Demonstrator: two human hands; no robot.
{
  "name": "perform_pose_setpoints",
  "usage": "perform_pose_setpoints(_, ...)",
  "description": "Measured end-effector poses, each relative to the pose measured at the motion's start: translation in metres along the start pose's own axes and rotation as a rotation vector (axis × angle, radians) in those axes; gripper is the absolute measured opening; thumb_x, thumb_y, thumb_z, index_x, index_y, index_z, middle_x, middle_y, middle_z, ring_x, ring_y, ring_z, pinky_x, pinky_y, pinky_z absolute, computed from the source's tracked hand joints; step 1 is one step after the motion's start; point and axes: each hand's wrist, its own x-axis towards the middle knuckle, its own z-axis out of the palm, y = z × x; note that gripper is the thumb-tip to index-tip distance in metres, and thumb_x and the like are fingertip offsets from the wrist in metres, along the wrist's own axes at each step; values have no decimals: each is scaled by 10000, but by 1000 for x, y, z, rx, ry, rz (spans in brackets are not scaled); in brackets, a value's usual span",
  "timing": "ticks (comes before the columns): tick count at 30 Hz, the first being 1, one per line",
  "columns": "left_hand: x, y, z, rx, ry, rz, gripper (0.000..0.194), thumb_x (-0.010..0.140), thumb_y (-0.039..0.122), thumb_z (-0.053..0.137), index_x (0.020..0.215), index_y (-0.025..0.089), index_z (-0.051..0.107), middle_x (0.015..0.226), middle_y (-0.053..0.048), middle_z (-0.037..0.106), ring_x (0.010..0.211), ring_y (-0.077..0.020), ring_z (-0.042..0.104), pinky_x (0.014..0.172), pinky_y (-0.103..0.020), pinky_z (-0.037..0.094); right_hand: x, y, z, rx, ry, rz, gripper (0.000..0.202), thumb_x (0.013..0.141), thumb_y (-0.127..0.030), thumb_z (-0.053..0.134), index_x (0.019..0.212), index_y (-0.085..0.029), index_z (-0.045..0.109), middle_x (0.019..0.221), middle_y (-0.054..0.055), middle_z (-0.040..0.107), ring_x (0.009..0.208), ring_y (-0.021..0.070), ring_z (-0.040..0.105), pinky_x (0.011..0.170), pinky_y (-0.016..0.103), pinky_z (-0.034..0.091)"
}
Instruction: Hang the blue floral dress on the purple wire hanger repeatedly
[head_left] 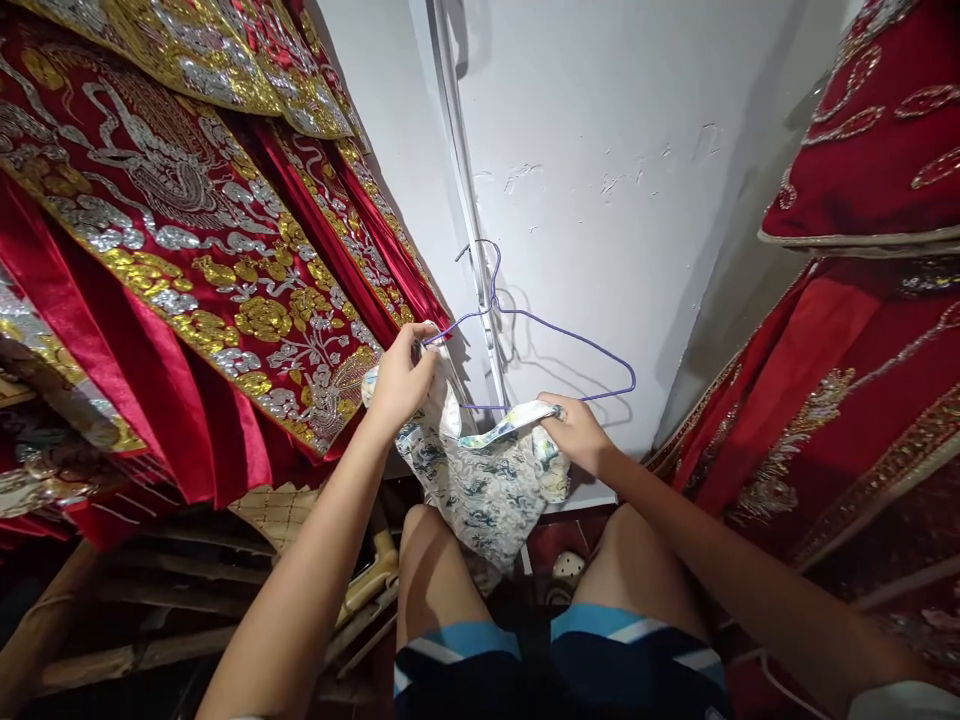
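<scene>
A purple wire hanger (574,332) stands upright before the white wall, its hook overlapping a metal strip; whether it hangs on anything I cannot tell. Below it droops a white floral dress or top (484,490) with short sleeves. My left hand (407,372) is closed on one shoulder of the garment, at the left arm of the hanger, which seems to run inside that shoulder. At the other shoulder, my right hand (576,428) pinches the neckline just under the hanger's lower bar. The right arm of the hanger lies outside the fabric.
Red embroidered cloth (262,290) with gold and silver sequins hangs at left. More red beaded garments (832,400) hang close on the right. A vertical metal strip (457,150) runs down the white wall (600,120). Bamboo poles (135,655) lie at lower left.
</scene>
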Motion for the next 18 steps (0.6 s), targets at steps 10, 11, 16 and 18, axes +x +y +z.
perform_pose_setpoints(10, -7, -9, 4, 385, 77, 54, 414, 1004, 447, 382, 733, 204, 580, 581, -7, 517, 564, -159, 466, 578, -255, 256, 18, -5, -67, -102, 529, -79, 801, 687, -184, 603, 1461, -177, 396, 692, -35, 575, 544, 150, 463, 545, 282, 348)
perform_pose_setpoints(11, -7, -8, 4, 394, 80, 56, 414, 1000, 452, 387, 731, 205, 583, 579, -11, 517, 563, -163, 467, 576, -258, 253, 23, -8, -75, -160, 486, -57, 729, 695, -207, 624, 1409, -170, 481, 639, -50, 533, 531, 146, 441, 540, 283, 337)
perform_pose_setpoints(16, -5, -17, -10, 253, 156, 10, 328, 959, 498, 473, 1025, 228, 648, 753, -32, 655, 646, -191, 579, 608, -257, 345, 35, -36, -110, -224, 176, 21, 151, 688, -288, 693, 747, -150, 689, 502, -59, 417, 499, 114, 385, 493, 262, 270)
perform_pose_setpoints(18, -4, -24, -15, 51, 190, -37, 415, 938, 505, 508, 1254, 239, 545, 914, -44, 690, 603, -165, 588, 602, -258, 404, 32, -48, -118, -84, -37, 96, 167, 668, -304, 731, 659, -153, 661, 516, -28, 510, 495, 120, 450, 474, 251, 293)
